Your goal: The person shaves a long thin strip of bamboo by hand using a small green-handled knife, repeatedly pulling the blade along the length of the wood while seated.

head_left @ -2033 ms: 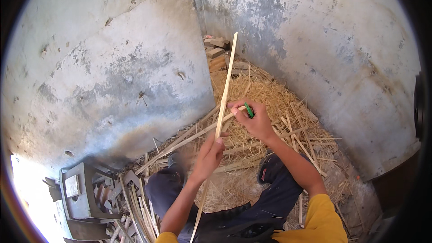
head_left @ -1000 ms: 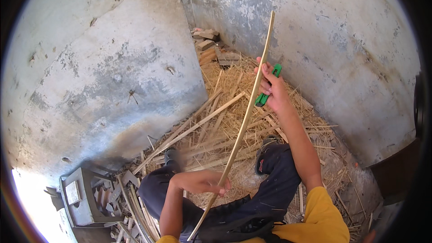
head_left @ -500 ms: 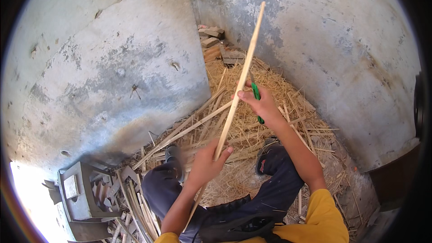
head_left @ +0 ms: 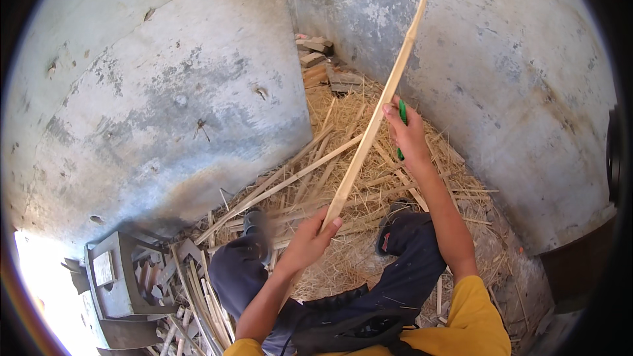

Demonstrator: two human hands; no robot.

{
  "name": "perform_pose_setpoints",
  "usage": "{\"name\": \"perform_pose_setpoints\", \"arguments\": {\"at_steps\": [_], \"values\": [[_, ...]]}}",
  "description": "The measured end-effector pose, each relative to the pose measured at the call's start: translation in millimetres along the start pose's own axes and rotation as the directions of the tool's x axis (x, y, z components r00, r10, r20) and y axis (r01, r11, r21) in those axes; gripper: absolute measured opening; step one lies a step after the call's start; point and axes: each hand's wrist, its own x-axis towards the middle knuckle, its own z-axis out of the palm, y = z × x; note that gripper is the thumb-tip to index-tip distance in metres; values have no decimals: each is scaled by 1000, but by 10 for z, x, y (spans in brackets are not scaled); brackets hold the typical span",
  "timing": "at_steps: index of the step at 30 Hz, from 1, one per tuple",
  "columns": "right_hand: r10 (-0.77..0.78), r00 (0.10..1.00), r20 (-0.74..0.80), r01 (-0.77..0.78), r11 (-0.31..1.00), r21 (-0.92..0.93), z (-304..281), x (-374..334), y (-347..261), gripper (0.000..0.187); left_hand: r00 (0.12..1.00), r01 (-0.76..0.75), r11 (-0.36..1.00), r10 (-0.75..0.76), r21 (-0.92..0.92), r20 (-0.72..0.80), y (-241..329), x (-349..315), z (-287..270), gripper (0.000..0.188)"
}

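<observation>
A long, pale bamboo strip (head_left: 360, 155) slants up and away in front of me, narrowing at its far tip. My left hand (head_left: 308, 244) is closed round its lower part, thumb on top. Farther up the strip, my right hand (head_left: 412, 137) pinches it between thumb and fingers. That same hand also keeps a green-handled knife (head_left: 403, 112) tucked in its grip; the blade cannot be made out now. Below the left hand, the strip's near end is mostly hidden by my forearm.
Straw-like shavings (head_left: 349, 237) and loose strips cover the floor between my feet. Bricks (head_left: 313, 46) are piled in the far corner between two worn walls. A grey metal frame (head_left: 122, 280) stands at left, beside a bundle of long strips (head_left: 201, 303).
My right hand has moved right and slightly up, with the green-handled knife in it. The strip's far end has swung right, and the left hand has barely moved.
</observation>
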Motion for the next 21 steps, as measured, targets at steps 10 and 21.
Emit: {"name": "perform_pose_setpoints", "arguments": {"at_steps": [10,21], "values": [[-405,810,423,538,800,-264,188,-619,0,36,957,-144,986,119,-81,-263,200,-8,-53,28],[-520,658,544,707,676,-208,410,-805,116,32,966,-162,975,126,-152,-226,114,-12,-21,29]]}}
